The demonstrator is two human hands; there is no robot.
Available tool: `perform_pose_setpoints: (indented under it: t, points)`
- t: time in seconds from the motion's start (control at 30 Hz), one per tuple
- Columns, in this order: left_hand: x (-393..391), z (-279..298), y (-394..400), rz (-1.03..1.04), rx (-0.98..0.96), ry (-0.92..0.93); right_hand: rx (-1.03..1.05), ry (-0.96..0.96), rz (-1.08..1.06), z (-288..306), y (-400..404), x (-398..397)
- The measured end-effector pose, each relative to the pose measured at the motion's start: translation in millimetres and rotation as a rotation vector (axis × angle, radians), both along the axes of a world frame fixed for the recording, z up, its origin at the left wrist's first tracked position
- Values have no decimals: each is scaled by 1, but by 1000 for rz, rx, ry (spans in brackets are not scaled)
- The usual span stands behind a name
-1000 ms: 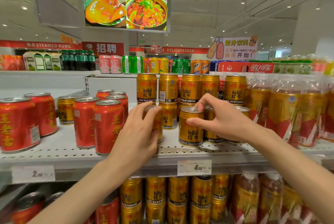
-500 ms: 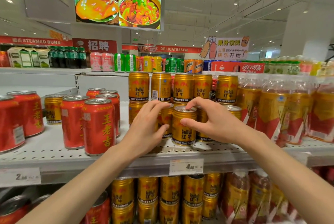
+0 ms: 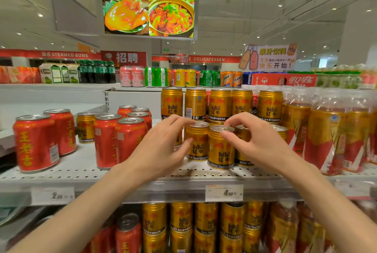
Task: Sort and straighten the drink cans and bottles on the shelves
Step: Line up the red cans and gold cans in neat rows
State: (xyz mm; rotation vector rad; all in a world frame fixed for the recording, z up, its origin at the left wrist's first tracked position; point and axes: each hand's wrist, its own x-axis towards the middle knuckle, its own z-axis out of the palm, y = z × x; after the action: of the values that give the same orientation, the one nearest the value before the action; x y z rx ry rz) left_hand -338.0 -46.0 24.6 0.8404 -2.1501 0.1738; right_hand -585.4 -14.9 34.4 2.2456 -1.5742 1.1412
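Two gold Red Bull cans stand side by side at the front of the white perforated shelf (image 3: 81, 168). My left hand (image 3: 163, 148) grips the left gold can (image 3: 197, 146), fingers over its lid and thumb on its side. My right hand (image 3: 257, 142) pinches the rim of the front gold can (image 3: 221, 154), which stands slightly nearer the shelf edge. Both cans are upright with labels facing me. More gold cans (image 3: 220, 106) are stacked behind them in two layers.
Red herbal-tea cans (image 3: 35, 142) fill the left of the shelf, with one stray gold can (image 3: 85, 128) among them. Amber drink bottles (image 3: 326, 134) crowd the right. Price tags (image 3: 224, 192) hang on the shelf lip. More gold cans (image 3: 181, 220) sit on the shelf below.
My left hand has slid its gold can to the right until it stands next to the can in my right hand. The right hand has stayed on its can.
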Motion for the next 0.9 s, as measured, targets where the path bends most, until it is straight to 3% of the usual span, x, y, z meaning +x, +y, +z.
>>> perform_pose_setpoints:
  t: [0.33,0.7,0.9]
  points:
    - [84,16,43,-88,21,129,-155,-27,37,10,20,89]
    - [208,-54,41,-93,255,476,14,-391,36,-66,50,201]
    - [255,-87,39,-67,367,533,83,-516,-59,-101,58,240]
